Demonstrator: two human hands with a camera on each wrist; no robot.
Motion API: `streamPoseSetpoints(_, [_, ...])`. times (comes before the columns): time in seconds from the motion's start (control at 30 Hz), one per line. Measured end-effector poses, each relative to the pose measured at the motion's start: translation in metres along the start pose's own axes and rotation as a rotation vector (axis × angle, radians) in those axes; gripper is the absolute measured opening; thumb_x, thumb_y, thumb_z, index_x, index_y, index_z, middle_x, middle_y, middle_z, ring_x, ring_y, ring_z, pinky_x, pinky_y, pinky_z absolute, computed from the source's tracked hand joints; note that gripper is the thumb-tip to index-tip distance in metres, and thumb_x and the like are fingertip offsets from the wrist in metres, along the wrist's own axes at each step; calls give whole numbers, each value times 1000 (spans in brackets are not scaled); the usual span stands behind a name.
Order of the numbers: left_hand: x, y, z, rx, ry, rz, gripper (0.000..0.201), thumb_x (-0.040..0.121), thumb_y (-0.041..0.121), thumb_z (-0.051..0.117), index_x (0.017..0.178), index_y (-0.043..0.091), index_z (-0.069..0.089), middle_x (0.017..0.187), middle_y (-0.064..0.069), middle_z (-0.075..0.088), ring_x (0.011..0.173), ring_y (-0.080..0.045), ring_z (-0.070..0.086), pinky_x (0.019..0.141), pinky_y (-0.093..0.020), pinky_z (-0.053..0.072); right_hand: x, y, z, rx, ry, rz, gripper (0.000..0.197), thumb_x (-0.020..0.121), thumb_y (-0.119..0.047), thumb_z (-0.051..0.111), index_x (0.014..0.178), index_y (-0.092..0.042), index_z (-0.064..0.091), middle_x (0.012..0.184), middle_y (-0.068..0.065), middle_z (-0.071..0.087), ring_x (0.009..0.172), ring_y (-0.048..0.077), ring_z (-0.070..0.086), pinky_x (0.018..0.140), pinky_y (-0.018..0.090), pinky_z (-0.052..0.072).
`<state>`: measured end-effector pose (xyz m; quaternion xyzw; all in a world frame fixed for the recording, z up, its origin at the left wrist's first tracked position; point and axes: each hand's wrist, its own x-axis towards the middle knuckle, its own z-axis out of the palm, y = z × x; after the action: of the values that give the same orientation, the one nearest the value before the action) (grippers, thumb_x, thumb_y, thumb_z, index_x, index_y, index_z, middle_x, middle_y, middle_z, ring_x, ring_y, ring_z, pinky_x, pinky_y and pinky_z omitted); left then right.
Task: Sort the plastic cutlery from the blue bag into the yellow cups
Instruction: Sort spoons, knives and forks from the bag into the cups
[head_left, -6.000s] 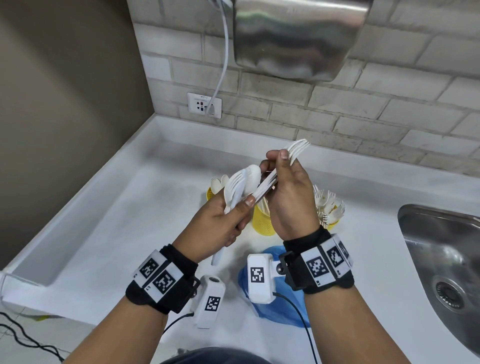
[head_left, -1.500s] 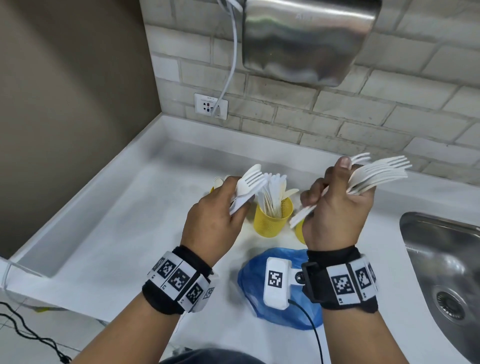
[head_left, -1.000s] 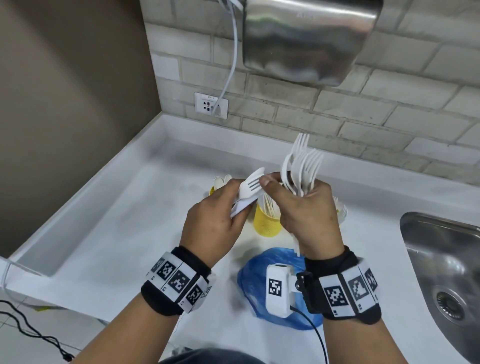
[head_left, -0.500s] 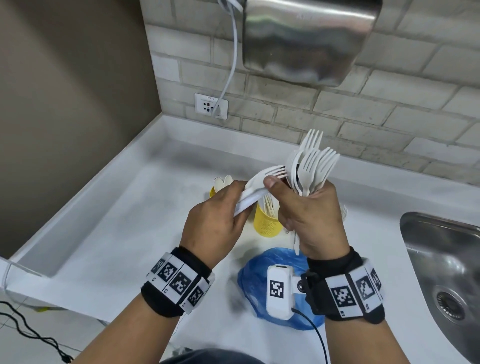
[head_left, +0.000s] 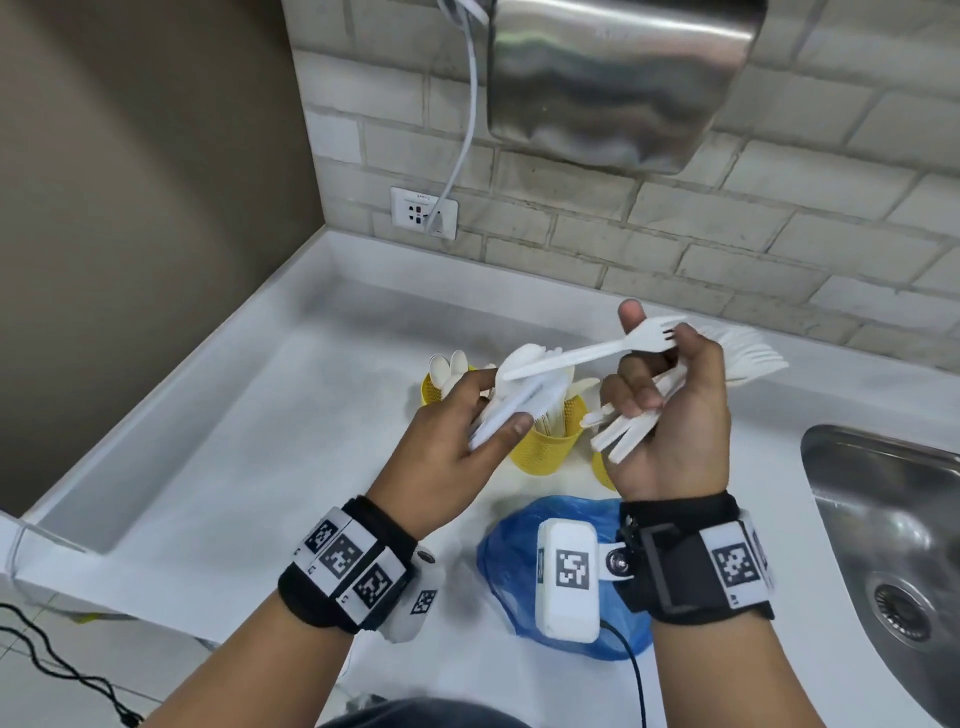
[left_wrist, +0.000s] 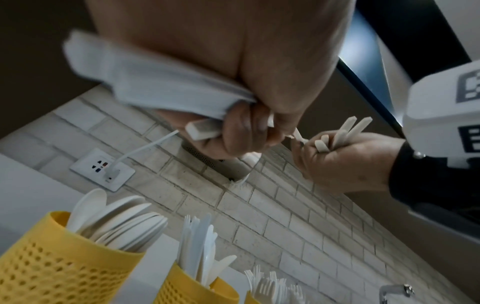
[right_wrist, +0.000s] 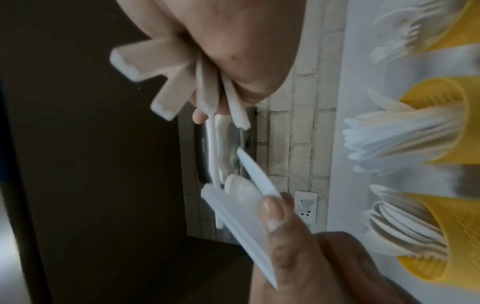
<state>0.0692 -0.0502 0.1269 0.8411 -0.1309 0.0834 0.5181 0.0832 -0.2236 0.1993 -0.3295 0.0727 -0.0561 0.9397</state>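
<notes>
My left hand (head_left: 488, 415) grips a bundle of white plastic cutlery (head_left: 524, 384) above the yellow cups; a spoon bowl and a knife blade show at its top. My right hand (head_left: 649, 364) holds a fan of forks (head_left: 748, 358) in its palm, tines pointing right. Its thumb and forefinger also pinch the head of a single fork (head_left: 597, 353), whose handle still lies on the left bundle. Below stand the spoon cup (head_left: 434, 389), the knife cup (head_left: 545, 447) and the fork cup (right_wrist: 457, 24), which my right hand mostly hides in the head view. The blue bag (head_left: 514, 561) lies flat on the counter.
A steel sink (head_left: 883, 545) sits at the right. A hand dryer (head_left: 623, 78) hangs on the brick wall, its cable plugged into a socket (head_left: 423, 212). The white counter (head_left: 260, 441) has a raised rim along the left and back.
My right hand has swung its fork bunch from upright to pointing right. It has drawn one fork sideways out of the left bundle.
</notes>
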Motion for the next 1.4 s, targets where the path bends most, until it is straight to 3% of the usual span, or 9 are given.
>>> streamPoseSetpoints(0.1, [1,1,-4,-103,-1,-18,31,89,53,58,108,28,60,74,2,62,61,-5,52,58,-17,41,10,-1,-11,113,102,7,34,101,-21,50,83,-6,73,72,3,62,42,6,39,42,16,36])
streamPoseSetpoints(0.23, [0,0,-4,-263,-49,-80,22,94,32,69,112,19,67,66,14,53,57,-5,47,59,-19,41,18,3,-23,145,205,6,12,101,-21,55,89,-18,56,80,3,72,55,12,52,55,21,50])
streamPoseSetpoints(0.4, [2,4,-6,-630,-130,-216,23,107,18,48,118,10,66,59,9,34,50,-14,23,47,-25,22,21,13,-23,113,228,-22,21,105,-32,53,91,-15,53,70,3,56,61,19,52,61,30,48])
streamPoseSetpoints(0.53, [4,8,-7,-637,-116,-217,29,105,30,48,105,9,69,68,-17,23,51,-15,24,47,-26,22,15,20,-16,-25,172,-140,21,105,-27,55,88,-18,49,71,1,48,52,15,47,50,25,43])
streamPoseSetpoints(0.83, [3,4,-3,-655,-100,-379,36,108,27,45,96,0,66,80,-13,72,60,-22,66,59,-29,57,0,36,3,-447,-162,-435,32,102,10,47,119,-16,36,100,14,45,50,23,53,53,36,49])
streamPoseSetpoints(0.97, [4,3,-2,-835,-119,-503,41,108,24,45,111,-12,64,96,-28,72,89,-36,75,84,-43,62,-3,50,7,-761,-248,-550,39,100,2,56,125,-13,30,90,-11,60,60,22,56,59,38,51])
streamPoseSetpoints(1.17, [2,6,-4,-971,-148,-578,35,107,18,47,105,-7,71,99,-24,74,89,-28,75,79,-35,62,-8,64,12,-871,-223,-567,61,94,3,66,146,-4,33,108,-19,59,95,-13,59,86,8,44])
streamPoseSetpoints(1.3, [3,6,-6,-995,-121,-588,32,106,13,47,97,-5,72,91,-18,76,81,-23,75,71,-29,60,-8,75,9,-946,-232,-436,20,92,-26,70,110,-24,62,90,-16,72,85,6,70,82,33,57])
streamPoseSetpoints(1.4, [3,6,-8,-990,-106,-610,31,106,13,48,104,-9,69,94,-20,75,83,-24,75,70,-28,60,-11,80,6,-1020,-229,-445,8,95,-33,60,87,-31,58,80,0,68,76,18,67,76,45,56])
